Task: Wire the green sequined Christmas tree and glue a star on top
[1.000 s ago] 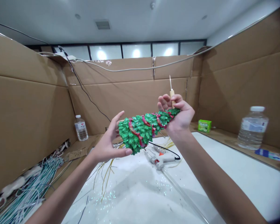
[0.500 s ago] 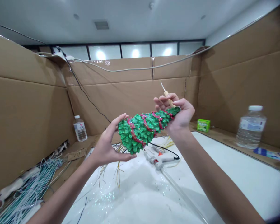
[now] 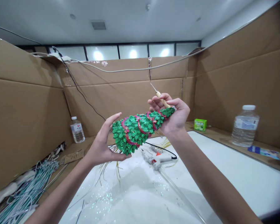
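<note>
green tree (image 3: 135,129) is tilted above the counter (image 3: 226,165), its base in your wide-spread left hand (image 3: 101,147), tip and awl (image 3: 163,101) in your right hand (image 3: 176,117); seemingly steadying it, you next need the awl kept clear.

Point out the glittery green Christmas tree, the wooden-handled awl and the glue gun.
Glittery green Christmas tree (image 3: 132,128): head view, on its leafy side between red garland bands.
Wooden-handled awl (image 3: 164,102): head view, on its wooden handle.
Glue gun (image 3: 161,159): head view, on its white body.
</note>
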A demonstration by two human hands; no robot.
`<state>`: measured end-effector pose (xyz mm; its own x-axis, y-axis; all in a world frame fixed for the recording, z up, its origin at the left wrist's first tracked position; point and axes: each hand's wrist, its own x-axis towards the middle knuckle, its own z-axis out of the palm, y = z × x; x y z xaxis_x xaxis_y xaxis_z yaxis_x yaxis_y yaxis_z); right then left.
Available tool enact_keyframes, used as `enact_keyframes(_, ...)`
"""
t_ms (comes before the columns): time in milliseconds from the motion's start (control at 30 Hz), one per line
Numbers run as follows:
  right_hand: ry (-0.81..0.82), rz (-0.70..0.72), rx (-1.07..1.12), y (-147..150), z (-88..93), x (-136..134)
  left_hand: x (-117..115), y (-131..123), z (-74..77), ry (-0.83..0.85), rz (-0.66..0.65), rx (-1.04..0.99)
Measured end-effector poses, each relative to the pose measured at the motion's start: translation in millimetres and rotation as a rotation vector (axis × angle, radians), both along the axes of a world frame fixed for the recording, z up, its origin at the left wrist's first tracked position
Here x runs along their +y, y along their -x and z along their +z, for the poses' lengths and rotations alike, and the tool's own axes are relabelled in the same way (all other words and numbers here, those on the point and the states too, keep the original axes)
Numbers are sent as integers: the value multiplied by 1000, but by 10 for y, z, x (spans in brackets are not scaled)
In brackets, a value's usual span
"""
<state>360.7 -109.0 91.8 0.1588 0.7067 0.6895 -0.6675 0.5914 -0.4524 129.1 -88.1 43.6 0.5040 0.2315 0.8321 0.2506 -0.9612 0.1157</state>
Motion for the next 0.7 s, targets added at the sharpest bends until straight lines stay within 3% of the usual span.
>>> enact_keyframes(400,-7,9,-9,17,0,-24,-18,27,20,2,8,4)
enact_keyframes(700,12,-29,-70,69,31,-189,86,65,9,110,-143,1)
